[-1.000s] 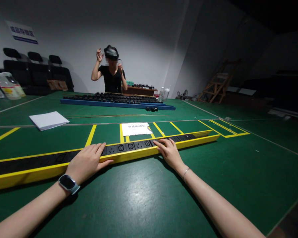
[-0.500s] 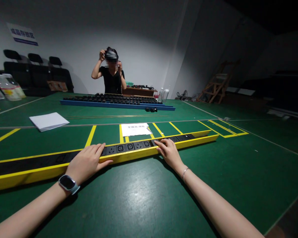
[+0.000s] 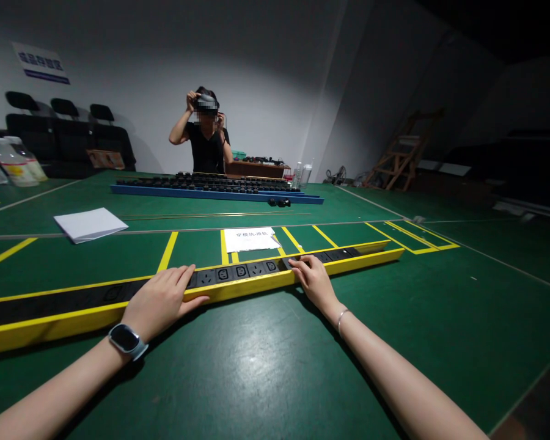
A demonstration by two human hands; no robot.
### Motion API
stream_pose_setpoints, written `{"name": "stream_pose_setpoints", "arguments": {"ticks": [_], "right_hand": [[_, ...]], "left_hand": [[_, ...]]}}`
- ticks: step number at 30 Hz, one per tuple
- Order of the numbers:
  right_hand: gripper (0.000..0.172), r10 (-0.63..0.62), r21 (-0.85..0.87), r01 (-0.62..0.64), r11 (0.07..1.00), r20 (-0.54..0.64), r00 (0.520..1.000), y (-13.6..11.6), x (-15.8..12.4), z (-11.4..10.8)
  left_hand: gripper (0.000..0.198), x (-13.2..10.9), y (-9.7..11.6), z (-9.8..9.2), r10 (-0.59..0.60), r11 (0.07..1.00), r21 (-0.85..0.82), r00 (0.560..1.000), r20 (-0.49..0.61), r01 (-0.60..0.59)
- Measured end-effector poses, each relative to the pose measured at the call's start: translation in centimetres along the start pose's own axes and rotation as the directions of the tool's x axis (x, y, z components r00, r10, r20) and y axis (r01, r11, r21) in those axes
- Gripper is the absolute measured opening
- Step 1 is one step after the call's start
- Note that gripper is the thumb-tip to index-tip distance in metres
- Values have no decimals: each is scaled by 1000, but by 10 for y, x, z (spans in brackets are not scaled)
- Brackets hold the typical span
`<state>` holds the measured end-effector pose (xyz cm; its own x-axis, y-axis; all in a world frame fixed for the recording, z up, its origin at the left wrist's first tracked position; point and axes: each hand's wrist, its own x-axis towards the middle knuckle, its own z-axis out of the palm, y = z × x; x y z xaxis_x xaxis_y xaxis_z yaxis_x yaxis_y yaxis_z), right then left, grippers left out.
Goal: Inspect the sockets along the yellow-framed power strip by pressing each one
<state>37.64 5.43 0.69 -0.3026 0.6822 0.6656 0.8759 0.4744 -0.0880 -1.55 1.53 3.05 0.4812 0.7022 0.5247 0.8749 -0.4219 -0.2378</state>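
A long yellow rail (image 3: 242, 292) lies slantwise across the green table, with a row of black socket modules (image 3: 222, 274) set in its channel. My left hand (image 3: 158, 299) is closed over the rail left of the middle, fingers across the top and thumb along the near wall. Farther right, my right hand (image 3: 312, 278) bends its fingers into the channel and grips a black socket module (image 3: 288, 263), which my fingertips partly hide. A dark gap shows beside that module. The rail's right end extends beyond my right hand.
Beyond the rail lie a printed paper label (image 3: 250, 239) and a folded white sheet (image 3: 90, 224). Blue rails (image 3: 211, 193) with black modules lie farther back, before a seated person (image 3: 206, 143) holding a headset. Bottles (image 3: 16, 162) stand at the left.
My right hand has shifted slightly right along the rail, its fingertips still in the channel. My left hand and the rail stay in place.
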Motion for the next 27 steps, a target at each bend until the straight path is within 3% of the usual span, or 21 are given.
{"name": "stream_pose_setpoints", "arguments": {"ticks": [7, 27], "right_hand": [[39, -54, -90, 56, 994, 28, 998, 7, -7, -3], [43, -13, -83, 16, 996, 38, 999, 3, -7, -5]], "left_hand": [[77, -1, -1, 3, -5, 1000, -14, 1000, -6, 4], [78, -1, -2, 3, 13, 999, 32, 1000, 11, -14]]}}
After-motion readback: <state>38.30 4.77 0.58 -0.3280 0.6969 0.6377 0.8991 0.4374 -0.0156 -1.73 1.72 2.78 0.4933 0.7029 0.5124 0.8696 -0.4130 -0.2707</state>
